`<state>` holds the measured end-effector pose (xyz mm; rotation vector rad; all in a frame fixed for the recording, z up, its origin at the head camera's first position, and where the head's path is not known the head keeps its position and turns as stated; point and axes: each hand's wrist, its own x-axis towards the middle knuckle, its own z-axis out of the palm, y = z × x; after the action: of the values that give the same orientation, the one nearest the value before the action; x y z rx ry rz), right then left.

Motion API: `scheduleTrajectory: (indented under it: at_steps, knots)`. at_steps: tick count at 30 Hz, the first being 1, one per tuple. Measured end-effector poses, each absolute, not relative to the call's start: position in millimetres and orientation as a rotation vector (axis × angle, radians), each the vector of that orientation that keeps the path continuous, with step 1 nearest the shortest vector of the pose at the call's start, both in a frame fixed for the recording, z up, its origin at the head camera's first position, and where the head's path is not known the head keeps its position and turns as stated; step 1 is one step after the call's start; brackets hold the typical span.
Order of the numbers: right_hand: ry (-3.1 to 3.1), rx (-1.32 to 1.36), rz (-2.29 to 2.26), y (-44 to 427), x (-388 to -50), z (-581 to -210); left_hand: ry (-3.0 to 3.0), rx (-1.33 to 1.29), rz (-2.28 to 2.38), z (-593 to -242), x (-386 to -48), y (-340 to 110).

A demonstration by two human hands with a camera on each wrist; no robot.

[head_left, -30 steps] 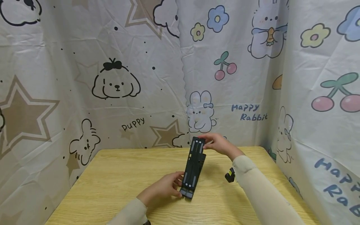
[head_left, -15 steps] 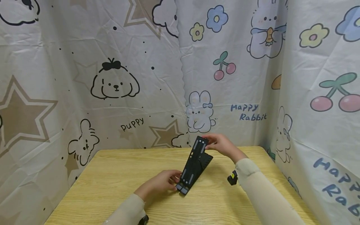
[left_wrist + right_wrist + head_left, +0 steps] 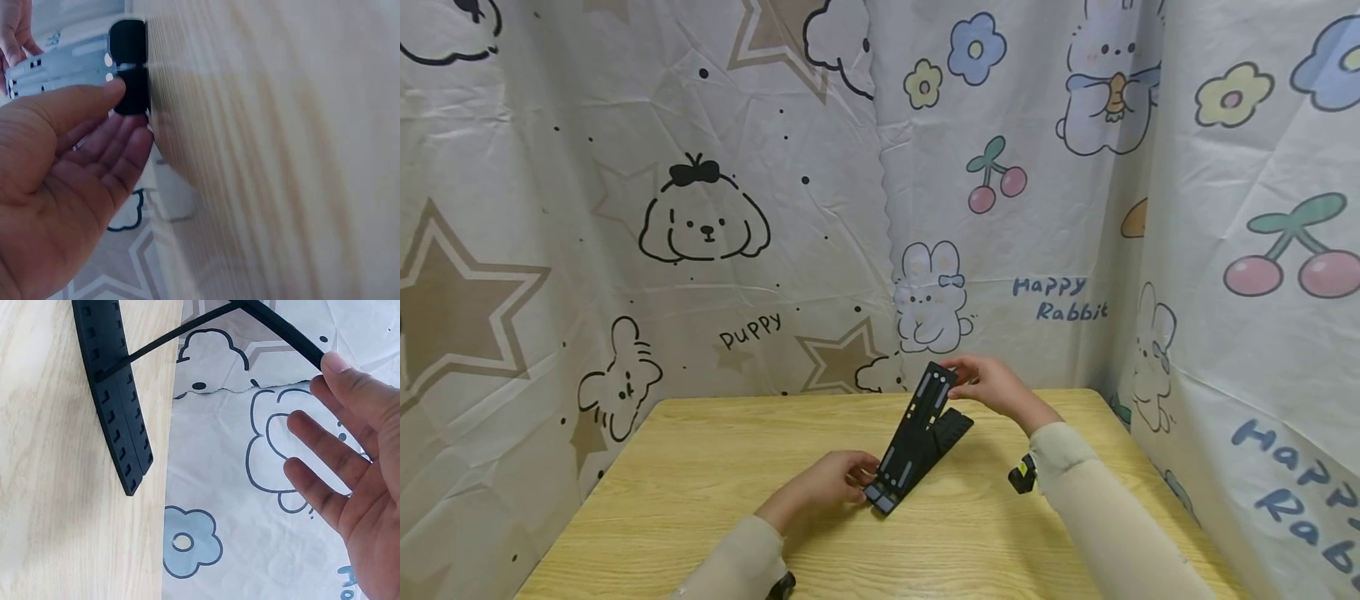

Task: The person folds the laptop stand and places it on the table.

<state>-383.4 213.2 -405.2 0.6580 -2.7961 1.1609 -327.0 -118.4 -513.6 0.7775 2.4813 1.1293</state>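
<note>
A black folding stand (image 3: 912, 437) with grey pads leans up from the table, its slotted base (image 3: 119, 415) lying on the wood and a thin strut joining it to the raised plate. At the plate's upper end my right hand (image 3: 992, 387) pinches the edge between thumb and forefinger; the other fingers (image 3: 322, 440) are spread. My left hand (image 3: 827, 487) is at the lower end, its thumb against the black end (image 3: 132, 90) and its fingers curled beneath.
A pale wooden table (image 3: 715, 467) lies under the stand. Behind it and at the right hangs a printed curtain (image 3: 820, 250). A small black device (image 3: 1022, 473) is at my right wrist, another (image 3: 782, 586) at my left.
The stand has turned, its lower end moving left and its top slightly right. Its base now shows farther apart from the raised plate. Both hands have moved along with it.
</note>
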Motion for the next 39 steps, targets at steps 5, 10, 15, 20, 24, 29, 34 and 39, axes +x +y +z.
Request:
scheduleTrajectory:
  at_steps: [5, 10, 15, 20, 24, 29, 34, 39]
  knots:
    - [-2.834, 0.725, 1.157, 216, -388, -398, 2.563, 0.769, 1.120, -515, -317, -115]
    - [-2.891, 0.831, 1.192, 218, -397, -387, 2.619, 0.721, 1.111, -514, -303, -110]
    - [-2.928, 0.969, 1.208, 218, -404, -377, 2.664, 0.681, 1.094, -515, -297, -103]
    - [-2.993, 1.020, 1.260, 217, -406, -373, 2.701, 0.638, 1.071, -518, -295, -100]
    - [-3.014, 1.038, 1.271, 217, -406, -374, 2.715, 0.603, 1.074, -519, -295, -98]
    - [-3.028, 1.034, 1.309, 218, -407, -376, 2.718, 0.573, 1.107, -518, -295, -94]
    - [-3.039, 1.026, 1.329, 219, -411, -375, 2.725, 0.564, 1.126, -518, -294, -93]
    - [-3.046, 1.030, 1.336, 220, -412, -373, 2.706, 0.543, 1.140, -518, -296, -95]
